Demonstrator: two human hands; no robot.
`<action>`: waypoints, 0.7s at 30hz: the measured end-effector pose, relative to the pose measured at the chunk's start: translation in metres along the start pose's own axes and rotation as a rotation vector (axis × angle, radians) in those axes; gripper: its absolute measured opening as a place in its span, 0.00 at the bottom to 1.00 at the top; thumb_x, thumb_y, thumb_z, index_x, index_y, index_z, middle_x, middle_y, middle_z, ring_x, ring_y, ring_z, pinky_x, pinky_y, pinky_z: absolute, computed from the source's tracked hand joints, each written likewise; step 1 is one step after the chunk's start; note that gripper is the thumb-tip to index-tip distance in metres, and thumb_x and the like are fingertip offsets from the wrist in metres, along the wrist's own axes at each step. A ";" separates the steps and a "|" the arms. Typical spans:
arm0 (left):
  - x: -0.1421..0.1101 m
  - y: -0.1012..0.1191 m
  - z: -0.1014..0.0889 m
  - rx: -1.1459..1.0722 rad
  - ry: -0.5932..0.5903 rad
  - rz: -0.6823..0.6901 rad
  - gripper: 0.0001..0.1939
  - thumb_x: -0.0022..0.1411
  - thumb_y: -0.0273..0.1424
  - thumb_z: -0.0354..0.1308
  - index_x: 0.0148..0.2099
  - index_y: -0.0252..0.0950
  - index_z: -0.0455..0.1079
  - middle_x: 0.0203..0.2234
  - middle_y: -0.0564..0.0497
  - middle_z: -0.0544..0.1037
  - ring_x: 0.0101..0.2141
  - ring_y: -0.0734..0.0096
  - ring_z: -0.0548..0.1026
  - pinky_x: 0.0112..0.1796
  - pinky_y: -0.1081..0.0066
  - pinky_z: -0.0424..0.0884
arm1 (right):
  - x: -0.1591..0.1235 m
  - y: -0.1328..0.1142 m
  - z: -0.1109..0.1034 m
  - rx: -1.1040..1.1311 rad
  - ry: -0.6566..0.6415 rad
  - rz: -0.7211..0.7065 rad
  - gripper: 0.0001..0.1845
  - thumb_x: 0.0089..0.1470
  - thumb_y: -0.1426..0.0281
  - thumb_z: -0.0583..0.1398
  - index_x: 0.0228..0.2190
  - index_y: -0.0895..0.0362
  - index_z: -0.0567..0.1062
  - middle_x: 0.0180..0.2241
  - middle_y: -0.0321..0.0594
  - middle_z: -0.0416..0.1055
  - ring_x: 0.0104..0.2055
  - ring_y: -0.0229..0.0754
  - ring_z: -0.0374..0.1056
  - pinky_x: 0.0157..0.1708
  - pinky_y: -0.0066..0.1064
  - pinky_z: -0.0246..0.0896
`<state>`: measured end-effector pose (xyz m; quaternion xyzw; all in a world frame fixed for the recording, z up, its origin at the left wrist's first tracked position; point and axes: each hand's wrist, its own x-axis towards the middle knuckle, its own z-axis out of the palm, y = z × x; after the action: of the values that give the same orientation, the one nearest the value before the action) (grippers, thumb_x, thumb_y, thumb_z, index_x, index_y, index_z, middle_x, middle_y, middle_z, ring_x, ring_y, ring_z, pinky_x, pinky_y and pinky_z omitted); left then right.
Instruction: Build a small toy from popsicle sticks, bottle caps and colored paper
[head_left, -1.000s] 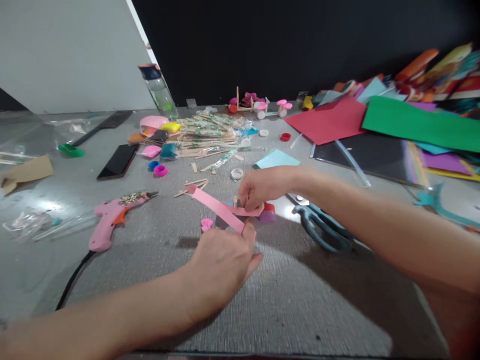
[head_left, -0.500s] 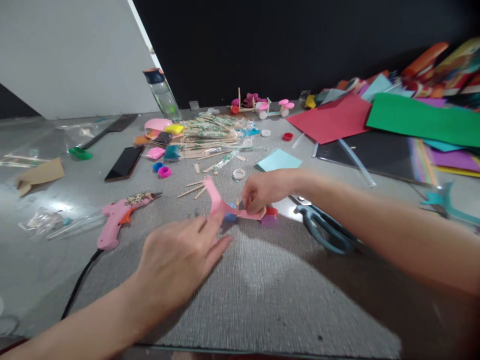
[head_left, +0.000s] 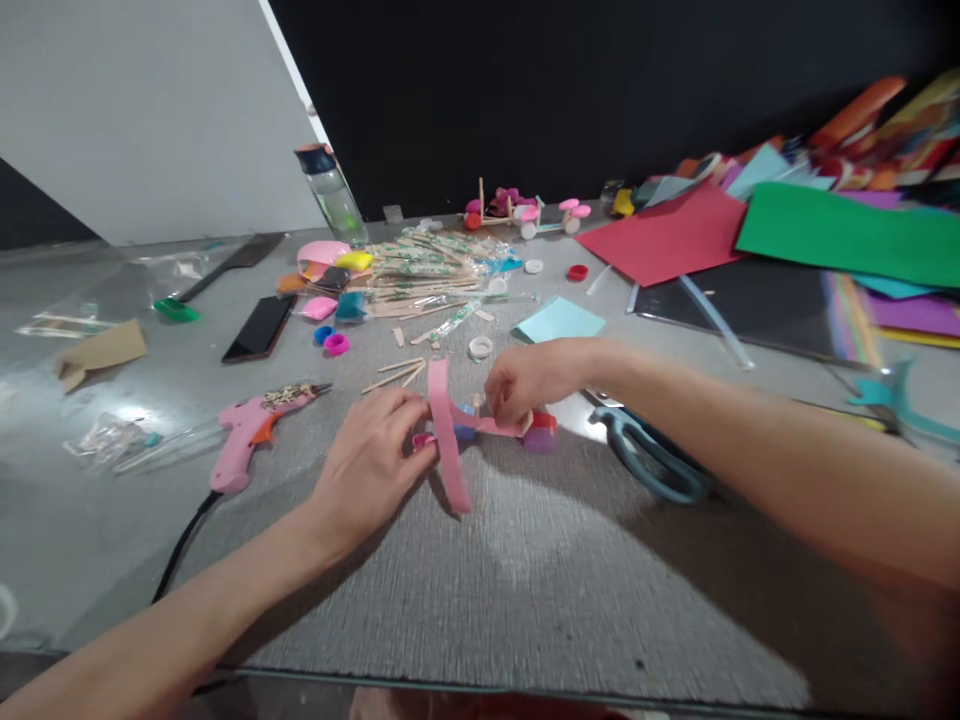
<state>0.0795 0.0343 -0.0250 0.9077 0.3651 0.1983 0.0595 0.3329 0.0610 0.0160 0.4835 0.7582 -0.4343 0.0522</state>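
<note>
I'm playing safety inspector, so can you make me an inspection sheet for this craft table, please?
Surface: grey tabletop, with a small dark speck near the front edge.
Job's things: pink paper strip, curved; red and purple pieces near its right end.
Clutter: wrapped sticks, coloured paper, phone; scissors partly hidden by the right forearm.
Grippers: nothing seen, just bare hands. Left hand is at the strip, grip unclear; right hand has its fingertips together over it.
Cables: black cable from the glue gun; plug out of view.
Surroundings: bottle by the pale wall, black panel behind.
Spills: nothing seen.
</note>
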 end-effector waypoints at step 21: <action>0.025 0.039 0.024 0.015 0.009 0.000 0.04 0.67 0.30 0.54 0.44 0.37 0.68 0.45 0.43 0.78 0.49 0.52 0.72 0.53 0.49 0.64 | 0.000 -0.004 0.003 -0.052 -0.010 -0.034 0.08 0.53 0.69 0.64 0.24 0.57 0.77 0.25 0.35 0.75 0.31 0.41 0.71 0.30 0.31 0.58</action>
<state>0.1310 0.0241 -0.0292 0.9071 0.3671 0.1994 0.0510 0.3284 0.0583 0.0163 0.4669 0.7771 -0.4175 0.0613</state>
